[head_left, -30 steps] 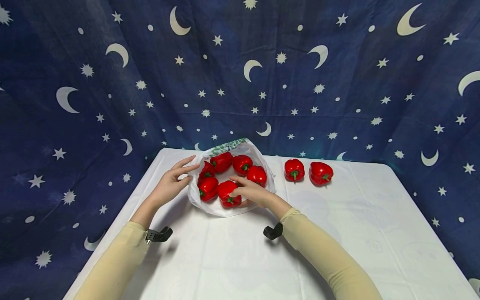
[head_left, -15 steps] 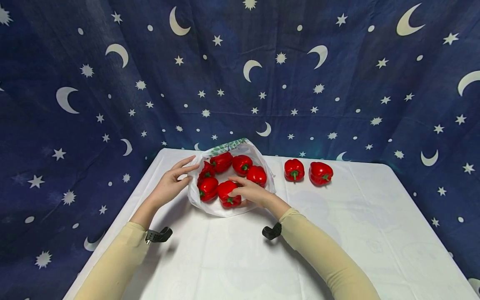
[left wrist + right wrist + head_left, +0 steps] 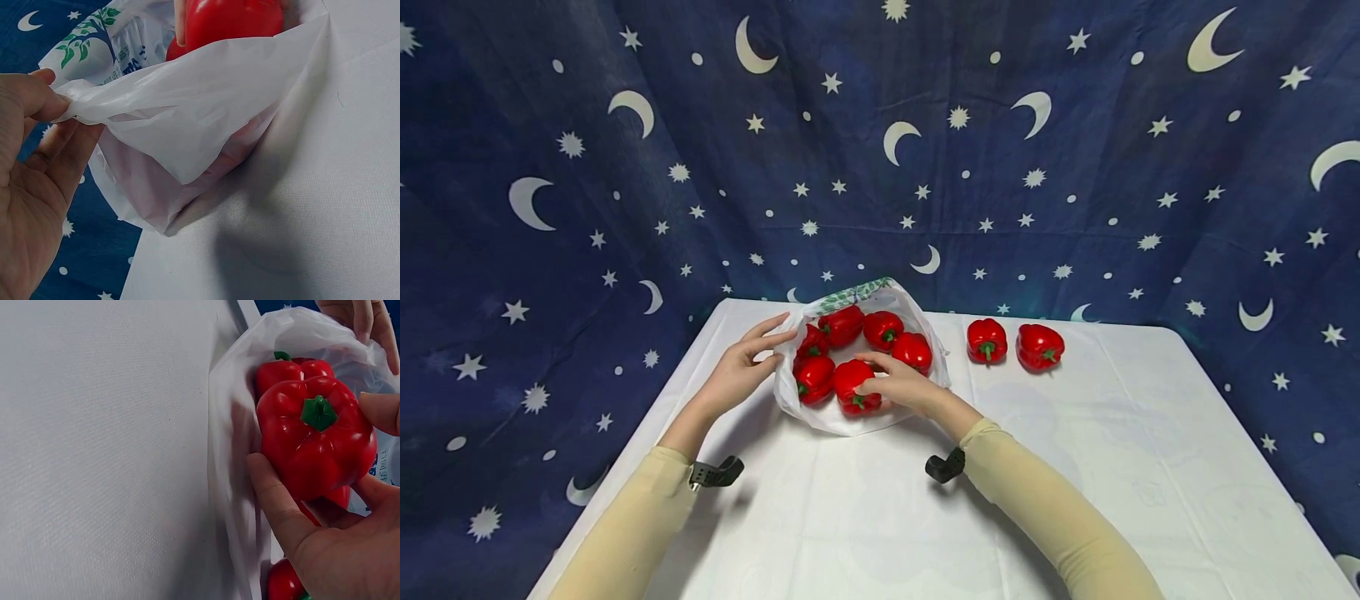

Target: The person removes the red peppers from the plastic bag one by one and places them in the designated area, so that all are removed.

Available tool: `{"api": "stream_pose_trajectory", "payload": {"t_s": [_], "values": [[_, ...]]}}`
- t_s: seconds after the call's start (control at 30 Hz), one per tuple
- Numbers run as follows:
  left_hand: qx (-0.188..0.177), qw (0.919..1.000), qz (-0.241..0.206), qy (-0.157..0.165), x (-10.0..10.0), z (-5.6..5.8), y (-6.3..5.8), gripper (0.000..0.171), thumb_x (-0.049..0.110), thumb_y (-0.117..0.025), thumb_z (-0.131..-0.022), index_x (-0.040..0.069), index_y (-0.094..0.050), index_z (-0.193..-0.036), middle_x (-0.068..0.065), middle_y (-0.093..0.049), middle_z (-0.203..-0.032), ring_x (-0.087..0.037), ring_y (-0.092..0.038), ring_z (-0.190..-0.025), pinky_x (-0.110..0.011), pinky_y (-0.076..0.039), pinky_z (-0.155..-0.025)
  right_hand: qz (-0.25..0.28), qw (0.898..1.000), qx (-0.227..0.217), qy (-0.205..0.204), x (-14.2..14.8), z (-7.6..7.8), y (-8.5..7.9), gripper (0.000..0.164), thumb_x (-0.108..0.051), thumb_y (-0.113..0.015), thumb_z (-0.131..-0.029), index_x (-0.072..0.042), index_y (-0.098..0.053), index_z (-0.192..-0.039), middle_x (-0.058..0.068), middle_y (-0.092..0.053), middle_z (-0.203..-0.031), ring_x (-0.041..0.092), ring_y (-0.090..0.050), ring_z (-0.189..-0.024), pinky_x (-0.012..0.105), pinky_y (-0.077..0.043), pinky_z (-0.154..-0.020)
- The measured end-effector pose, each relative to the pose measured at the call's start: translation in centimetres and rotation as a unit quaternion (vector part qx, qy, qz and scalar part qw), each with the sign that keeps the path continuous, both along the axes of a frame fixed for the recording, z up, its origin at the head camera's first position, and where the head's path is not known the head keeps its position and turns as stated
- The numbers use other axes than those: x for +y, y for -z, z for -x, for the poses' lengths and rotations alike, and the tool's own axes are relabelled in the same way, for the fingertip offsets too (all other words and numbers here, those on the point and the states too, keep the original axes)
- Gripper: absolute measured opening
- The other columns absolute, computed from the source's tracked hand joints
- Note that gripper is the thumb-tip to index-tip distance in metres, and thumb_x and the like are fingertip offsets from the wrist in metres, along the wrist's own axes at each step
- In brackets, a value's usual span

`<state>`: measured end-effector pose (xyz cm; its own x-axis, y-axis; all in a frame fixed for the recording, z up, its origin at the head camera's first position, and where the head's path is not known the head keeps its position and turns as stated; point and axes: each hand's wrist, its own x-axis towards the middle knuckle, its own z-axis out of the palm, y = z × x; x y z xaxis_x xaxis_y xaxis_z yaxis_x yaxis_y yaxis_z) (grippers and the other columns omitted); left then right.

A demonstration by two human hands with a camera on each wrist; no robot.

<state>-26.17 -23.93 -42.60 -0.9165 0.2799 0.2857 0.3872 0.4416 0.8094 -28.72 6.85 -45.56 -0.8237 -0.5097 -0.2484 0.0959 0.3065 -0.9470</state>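
Observation:
A white plastic bag [image 3: 838, 423] with a green leaf print lies with its mouth open on the table, several red bell peppers inside. My left hand [image 3: 739, 371] is at the bag's left rim; in the left wrist view its thumb and fingers pinch the bag's edge [image 3: 187, 94]. Inside the mouth, my right hand [image 3: 910, 390] grips one bell pepper [image 3: 317, 440] at the front, thumb on one side and fingers round the other. That pepper's green stem faces the right wrist camera. Another bell pepper [image 3: 815, 379] sits just left of it.
Two more red bell peppers, a nearer-centre pepper [image 3: 987, 341] and an outer pepper [image 3: 1040, 347], stand on the white-covered table [image 3: 1090, 450] right of the bag. A dark blue curtain [image 3: 850, 142] with moons and stars hangs behind the table.

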Motion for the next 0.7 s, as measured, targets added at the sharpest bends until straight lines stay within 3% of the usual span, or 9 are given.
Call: {"api": "stream_pose_trajectory", "payload": {"t_s": [0.07,0.3,0.43,0.7], "values": [[-0.002,1.0,0.0,-0.002,0.0,-0.1,0.0,0.041,0.005,-0.062,-0.1,0.018,-0.067,-0.139,0.011,-0.039,-0.159,-0.017,-0.03,-0.149,-0.029,-0.045,-0.104,0.002,1.0,0.006,-0.002,0.1,-0.2,-0.2,0.075,-0.027,-0.076,-0.086,-0.02,-0.047,-0.155,0.008,-0.044,-0.152,0.028,-0.048,-0.128,0.043,-0.055,-0.088],[0.002,0.9998,-0.018,0.008,0.1,-0.1,0.0,0.04,0.002,-0.062,-0.099,0.011,-0.067,-0.138,0.001,-0.039,-0.161,-0.023,-0.029,-0.15,-0.018,-0.044,-0.096,0.014,1.0,0.014,-0.022,1.3,-1.1,-1.3,0.073,-0.027,-0.076,-0.088,-0.022,-0.047,-0.154,0.008,-0.044,-0.151,0.029,-0.052,-0.124,0.042,-0.057,-0.087],[0.006,0.9998,-0.016,0.01,0.2,-0.1,0.0,0.04,0.002,-0.062,-0.099,0.013,-0.067,-0.138,0.005,-0.039,-0.16,-0.021,-0.029,-0.149,-0.016,-0.043,-0.092,0.017,0.999,0.016,-0.032,2.6,-1.7,-2.4,0.072,-0.027,-0.074,-0.089,-0.023,-0.046,-0.155,0.009,-0.042,-0.152,0.03,-0.049,-0.127,0.043,-0.056,-0.089],[0.01,0.9999,-0.007,0.007,0.0,0.0,0.0,0.04,0.004,-0.062,-0.099,0.015,-0.068,-0.137,0.008,-0.04,-0.159,-0.018,-0.029,-0.149,-0.019,-0.041,-0.101,0.048,0.998,-0.003,-0.03,6.1,-2.1,-3.9,0.069,-0.025,-0.071,-0.091,-0.026,-0.045,-0.155,0.007,-0.033,-0.158,0.031,-0.042,-0.135,0.048,-0.052,-0.095]]}}
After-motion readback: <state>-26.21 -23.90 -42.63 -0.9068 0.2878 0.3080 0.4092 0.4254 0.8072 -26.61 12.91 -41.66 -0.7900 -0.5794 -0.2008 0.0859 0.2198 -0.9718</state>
